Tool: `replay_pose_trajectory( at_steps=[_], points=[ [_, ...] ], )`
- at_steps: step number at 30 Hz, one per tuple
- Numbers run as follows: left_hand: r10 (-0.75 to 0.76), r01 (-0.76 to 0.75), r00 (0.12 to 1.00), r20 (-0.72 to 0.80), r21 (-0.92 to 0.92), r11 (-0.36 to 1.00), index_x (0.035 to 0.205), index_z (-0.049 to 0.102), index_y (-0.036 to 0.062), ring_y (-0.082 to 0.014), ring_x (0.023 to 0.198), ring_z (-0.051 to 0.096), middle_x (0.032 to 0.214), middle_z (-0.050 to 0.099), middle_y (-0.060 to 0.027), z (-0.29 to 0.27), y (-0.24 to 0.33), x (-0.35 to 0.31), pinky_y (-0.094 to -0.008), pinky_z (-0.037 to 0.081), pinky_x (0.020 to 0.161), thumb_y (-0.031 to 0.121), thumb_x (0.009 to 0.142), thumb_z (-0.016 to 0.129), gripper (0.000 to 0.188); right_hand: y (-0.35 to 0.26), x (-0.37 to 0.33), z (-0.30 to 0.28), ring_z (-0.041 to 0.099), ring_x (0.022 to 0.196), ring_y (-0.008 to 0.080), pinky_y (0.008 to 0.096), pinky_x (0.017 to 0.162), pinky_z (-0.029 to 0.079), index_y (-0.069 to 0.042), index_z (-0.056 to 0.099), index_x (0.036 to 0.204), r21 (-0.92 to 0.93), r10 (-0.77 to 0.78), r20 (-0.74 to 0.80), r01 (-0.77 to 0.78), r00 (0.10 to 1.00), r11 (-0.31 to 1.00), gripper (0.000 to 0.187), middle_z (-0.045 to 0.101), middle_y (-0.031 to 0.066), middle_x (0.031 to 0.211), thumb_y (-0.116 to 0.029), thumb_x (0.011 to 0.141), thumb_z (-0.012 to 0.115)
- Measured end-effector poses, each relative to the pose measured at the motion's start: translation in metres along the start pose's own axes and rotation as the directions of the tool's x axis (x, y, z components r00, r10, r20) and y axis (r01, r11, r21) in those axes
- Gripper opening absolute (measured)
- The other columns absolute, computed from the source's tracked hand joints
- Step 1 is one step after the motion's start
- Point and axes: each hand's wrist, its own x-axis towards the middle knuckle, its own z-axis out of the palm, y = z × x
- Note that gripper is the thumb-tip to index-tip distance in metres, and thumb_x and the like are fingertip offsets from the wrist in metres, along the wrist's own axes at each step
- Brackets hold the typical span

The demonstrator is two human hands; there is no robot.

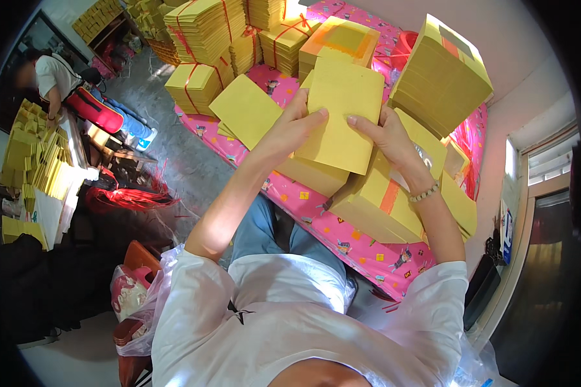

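A stack of yellow paper [342,93] is upheld between my two hands, its flat face toward me; how thick it is I cannot tell. My left hand [297,124] grips its left edge, thumb lying on the face. On the opposite edge, my right hand [392,137] is closed the same way, with a beaded bracelet on that wrist. Below the held paper lies a thick block of yellow paper [316,178]. A thin yellow pile [246,111] rests left of my hands. Nearest my right forearm sits another yellow block with an orange strip [388,195].
A pink patterned cloth [374,258] covers the table. Tied yellow bundles [200,32] stand at its far left, and a tall yellow stack [439,71] leans at the right. Red strands [132,193] hang at left. Another person [77,84] bends over a side table.
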Motion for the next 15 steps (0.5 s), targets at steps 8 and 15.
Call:
replay_pose_trajectory(
  at_steps=[8, 15],
  points=[
    [-0.038, 0.038, 0.999, -0.002, 0.011, 0.999, 0.129, 0.037, 0.0011, -0.0159, 0.112, 0.052, 0.121, 0.053, -0.0103, 0.000, 0.000, 0.001, -0.0314, 0.042, 0.096, 0.011, 0.094, 0.049, 0.038, 0.004, 0.002, -0.004, 0.061, 0.100, 0.0140, 0.0279, 0.087, 0.049, 0.003, 0.051, 0.121, -0.014, 0.065, 0.024, -0.065, 0.998, 0.998, 0.045, 0.062, 0.0095, 0.112, -0.018, 0.085, 0.068],
    [-0.157, 0.157, 0.988, 0.000, -0.066, 0.985, 0.139, 0.031, 0.0018, -0.0182, 0.118, 0.051, 0.130, 0.050, -0.0120, -0.002, -0.008, 0.008, -0.0337, 0.042, 0.098, 0.007, 0.094, 0.047, 0.049, 0.009, 0.003, -0.002, 0.066, 0.090, 0.0147, 0.0292, 0.075, 0.054, 0.000, 0.054, 0.119, 0.111, 0.129, 0.037, -0.133, 0.991, 0.985, 0.048, 0.065, 0.0089, 0.107, -0.027, 0.083, 0.070]
  ],
)
